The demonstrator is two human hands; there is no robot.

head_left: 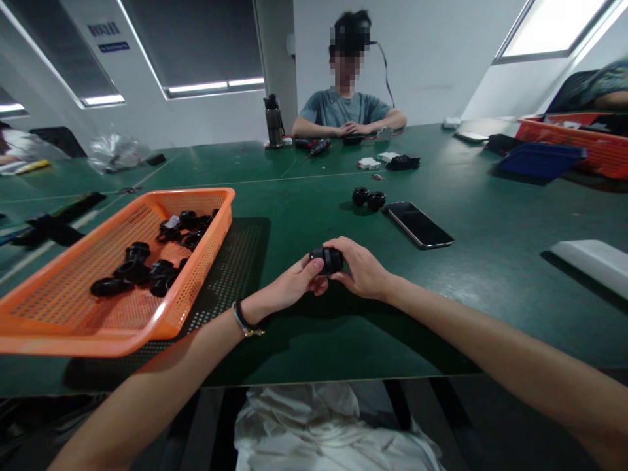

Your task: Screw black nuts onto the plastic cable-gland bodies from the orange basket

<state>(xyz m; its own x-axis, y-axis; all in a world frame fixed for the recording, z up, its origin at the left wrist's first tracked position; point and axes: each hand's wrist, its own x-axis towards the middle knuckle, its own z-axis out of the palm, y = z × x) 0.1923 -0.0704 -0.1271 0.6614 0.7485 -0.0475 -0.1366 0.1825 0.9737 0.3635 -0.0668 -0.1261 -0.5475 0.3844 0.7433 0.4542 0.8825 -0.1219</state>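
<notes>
A short, ridged black cylinder, apparently a plastic fitting, is sitting between two bare hands over the near middle of a smooth green table. The left hand is gripping its left end; the right hand is curling thumb and fingers around its right end. The person seems to be working the fitting two-handed, perhaps twisting it; the next move likely calls for steady opposing grips. Left, an orange perforated plastic basket is holding black parts. Farther right, two round black pieces are lying beside a dark-screened phone.
</notes>
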